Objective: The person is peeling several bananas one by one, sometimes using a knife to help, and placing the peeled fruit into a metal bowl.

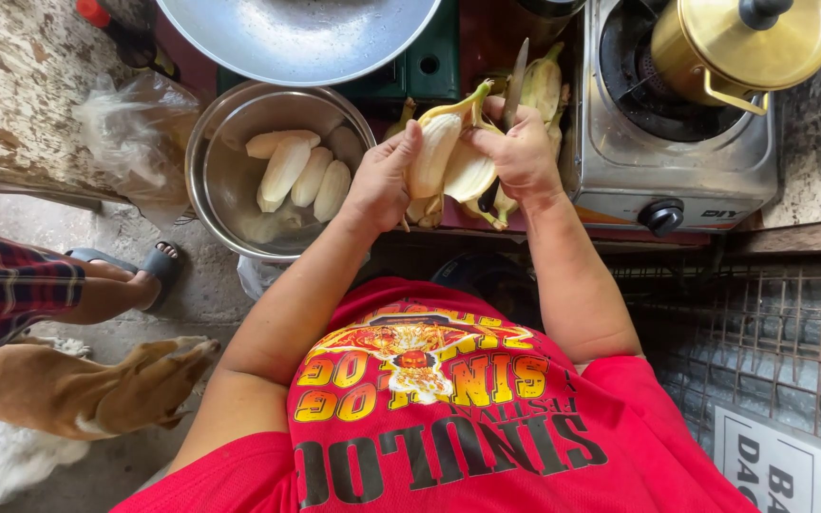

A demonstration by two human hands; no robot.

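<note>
My left hand point(382, 180) grips a pale, partly husked ear of corn point(434, 152) above the table edge. My right hand point(522, 152) holds the corn's peeled-back husk point(470, 173) and also a knife point(514, 84), whose blade points up and away from me. Right of my hands, several unhusked green ears point(544, 84) lie against the stove. To the left, a steel bowl point(216, 185) holds several husked white ears point(298, 171).
A large metal basin point(298, 38) sits at the top. On the right, a gas stove point(667, 161) carries a gold pot point(748, 43). A plastic bag point(135, 128) lies left of the bowl. Another person's leg in a sandal point(135, 271) and a tan dog point(106, 389) are at lower left.
</note>
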